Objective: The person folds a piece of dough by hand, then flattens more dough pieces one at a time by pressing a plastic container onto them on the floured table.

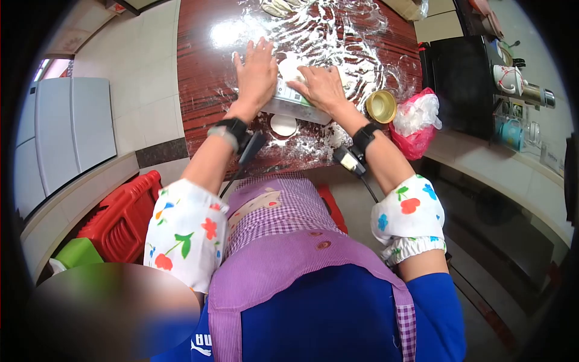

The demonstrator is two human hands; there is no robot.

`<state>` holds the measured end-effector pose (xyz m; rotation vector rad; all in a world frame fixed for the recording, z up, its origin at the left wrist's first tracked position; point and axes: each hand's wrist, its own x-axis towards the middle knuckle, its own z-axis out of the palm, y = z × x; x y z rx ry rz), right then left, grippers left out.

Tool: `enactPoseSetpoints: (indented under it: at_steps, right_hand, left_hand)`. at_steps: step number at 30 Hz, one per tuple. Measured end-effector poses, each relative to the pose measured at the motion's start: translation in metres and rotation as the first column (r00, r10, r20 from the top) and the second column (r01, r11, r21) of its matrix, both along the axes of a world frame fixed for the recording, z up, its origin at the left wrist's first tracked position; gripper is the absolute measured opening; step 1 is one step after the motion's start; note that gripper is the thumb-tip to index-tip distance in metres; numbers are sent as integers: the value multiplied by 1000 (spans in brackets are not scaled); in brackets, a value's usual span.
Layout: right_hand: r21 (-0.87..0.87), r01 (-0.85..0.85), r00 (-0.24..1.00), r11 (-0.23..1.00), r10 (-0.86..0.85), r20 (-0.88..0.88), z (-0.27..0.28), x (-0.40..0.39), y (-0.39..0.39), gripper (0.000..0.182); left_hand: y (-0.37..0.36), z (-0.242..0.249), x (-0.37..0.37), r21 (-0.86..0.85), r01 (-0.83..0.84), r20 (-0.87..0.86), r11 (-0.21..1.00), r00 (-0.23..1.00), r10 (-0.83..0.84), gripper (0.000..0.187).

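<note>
My left hand [256,73] lies palm down over the floury table, its fingers stretched out. The heel of that hand is at the left end of a clear plastic box [301,111] with a printed label. My right hand [322,89] reaches over the box's right side, thumb and fingers apart. Its thumb and forefinger are right at the edge of a white, floury dough piece [291,65] between the hands. Nearer to me, a flat white dough round [283,125] lies in front of the box. The right fingertips are partly hidden.
Flour streaks the dark red table [205,78]. Pale dough strips [280,7] lie at its far side. A gold tin [381,107] and a pink bag [413,142] with white plastic stand at right. Red plastic stools [123,214] are at lower left. A black cabinet [461,87] adjoins the table.
</note>
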<state>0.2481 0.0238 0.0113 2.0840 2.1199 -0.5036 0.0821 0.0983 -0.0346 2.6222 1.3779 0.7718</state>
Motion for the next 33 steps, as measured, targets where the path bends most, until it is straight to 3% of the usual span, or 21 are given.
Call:
enactPoseSetpoints:
  at_steps: [2, 4, 6, 7, 8, 9, 11, 12, 14, 16, 18, 19, 24, 26, 27, 30, 33]
  right_hand:
    - [280, 22, 992, 960, 15, -128, 1, -7, -23, 65]
    - [252, -3, 987, 968, 44, -158, 9, -17, -45, 72]
    - [322, -128, 989, 938, 146, -32, -4, -17, -63, 86]
    - [251, -95, 994, 963, 105, -25, -9, -15, -66, 101]
    - [252, -94, 994, 963, 103, -22, -13, -11, -67, 101]
    - [222, 32, 992, 975, -4, -124, -18, -5, -67, 102]
    - [222, 243, 954, 944, -192, -228, -13, -1, -72, 105]
    - [222, 240, 956, 945, -190, -225, -10, 2, -75, 105]
    - [130, 497, 837, 858, -434, -334, -3, 3, -82, 106]
    - [127, 490, 842, 863, -431, -324, 5, -5, -94, 106]
    - [213, 263, 956, 941, -225, -187, 6, -17, -104, 108]
    - [295, 211, 968, 932, -157, -196, 6, -25, -109, 110]
    - [292, 68, 987, 954, -21, -162, 10, -45, -121, 100]
    - [258, 44, 985, 965, 0, -170, 8, -51, -127, 99]
    - [307, 10, 991, 952, 33, -133, 4, -57, -130, 98]
    - [373, -30, 996, 927, 57, -62, -5, -68, -141, 92]
    - [380, -16, 999, 925, 4, 33, -5, -73, -143, 81]
  left_hand:
    - [-21, 25, -36, -157, 162, 375, 974, 922, -93, 31]
    - [-57, 18, -83, -180, 320, 277, 930, 924, -264, 24]
    - [-80, -3, -117, -354, 571, 178, 740, 818, -546, 32]
    - [-83, -5, -114, -353, 573, 178, 740, 817, -548, 32]
    - [-87, -9, -108, -255, 605, 42, 754, 786, -617, 37]
    - [-91, -12, -103, -160, 641, -100, 750, 746, -659, 42]
    - [-91, -16, -94, -194, 624, -135, 757, 747, -651, 46]
    - [-91, -17, -90, -226, 604, -172, 764, 747, -642, 51]
    - [-99, -21, -87, -217, 590, -193, 778, 755, -626, 50]
    - [-112, -23, -84, -206, 576, -218, 791, 761, -611, 50]
    - [-130, -22, -79, -257, 479, -201, 839, 823, -531, 51]
    - [-134, -17, -77, -223, 464, -143, 857, 854, -500, 47]
    - [-133, 0, -106, -304, 454, 42, 838, 885, -464, 34]
    - [-124, 10, -121, -382, 268, 114, 884, 963, -242, 33]
    - [-115, 10, -116, -324, 167, 227, 931, 969, -95, 36]
    - [-104, 30, -74, -222, 258, 247, 940, 948, -201, 41]
    - [-96, 21, -47, -255, 338, 15, 906, 938, -346, 51]
